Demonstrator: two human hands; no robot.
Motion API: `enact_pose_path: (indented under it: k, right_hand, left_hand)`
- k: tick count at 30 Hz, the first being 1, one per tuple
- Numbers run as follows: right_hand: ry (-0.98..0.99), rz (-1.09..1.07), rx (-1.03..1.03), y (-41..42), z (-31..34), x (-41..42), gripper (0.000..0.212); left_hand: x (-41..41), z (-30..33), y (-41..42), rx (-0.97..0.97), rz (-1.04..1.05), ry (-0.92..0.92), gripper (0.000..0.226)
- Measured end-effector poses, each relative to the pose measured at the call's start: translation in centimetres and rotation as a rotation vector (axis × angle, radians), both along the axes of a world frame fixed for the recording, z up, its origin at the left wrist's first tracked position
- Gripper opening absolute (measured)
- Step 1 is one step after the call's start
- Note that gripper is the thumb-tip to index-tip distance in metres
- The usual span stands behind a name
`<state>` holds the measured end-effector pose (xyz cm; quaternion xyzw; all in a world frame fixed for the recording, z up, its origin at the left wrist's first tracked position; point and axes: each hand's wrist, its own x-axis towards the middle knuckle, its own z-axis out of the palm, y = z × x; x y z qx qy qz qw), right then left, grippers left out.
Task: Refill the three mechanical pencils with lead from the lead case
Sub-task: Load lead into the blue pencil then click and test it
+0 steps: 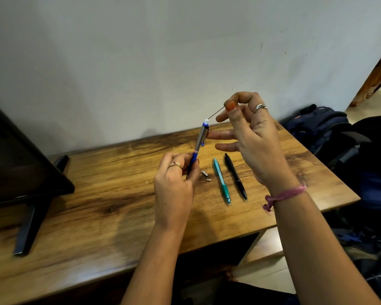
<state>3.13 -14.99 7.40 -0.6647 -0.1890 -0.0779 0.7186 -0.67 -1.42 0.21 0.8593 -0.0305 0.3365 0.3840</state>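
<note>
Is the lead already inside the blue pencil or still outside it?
Mostly outside. The right hand pinches the lead, whose lower end just meets the open top of the blue pencil, held tilted by the left hand.

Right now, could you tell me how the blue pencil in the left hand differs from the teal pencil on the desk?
The blue pencil is held nearly upright in the left hand, while the teal pencil lies flat on the desk. The blue pencil's top is open, with the right hand bringing a lead to it; nothing touches the teal one. The blue pencil has a grey upper barrel; the teal pencil is one colour. Both are slim, clipped mechanical pencils.
</note>
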Motion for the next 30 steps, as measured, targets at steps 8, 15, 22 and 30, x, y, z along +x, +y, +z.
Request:
enact_pose_path:
  k: [8, 15, 22, 30]
  right_hand:
    - [-0.003, -0.02, -0.088, -0.4, -0.3, 0.3, 0.003]
    - [0.005, -0.041, -0.137, -0.9, -0.3, 0.5, 0.004]
    - [0.05, -0.035, -0.189, -1.7, -0.2, 0.6, 0.006]
    - [0.018, -0.07, -0.326, -1.9, -0.5, 0.6, 0.006]
  left_hand:
    - [0.1, -0.3, 0.1, 0.003, -0.004, -0.007, 0.018]
    - [0.0, -0.3, 0.2, 0.01, -0.013, -0.009, 0.02]
    - [0.0, -0.4, 0.0, 0.027, -0.009, -0.013, 0.021]
    - [0.1, -0.5, 0.1, 0.022, -0.003, -0.01, 0.021]
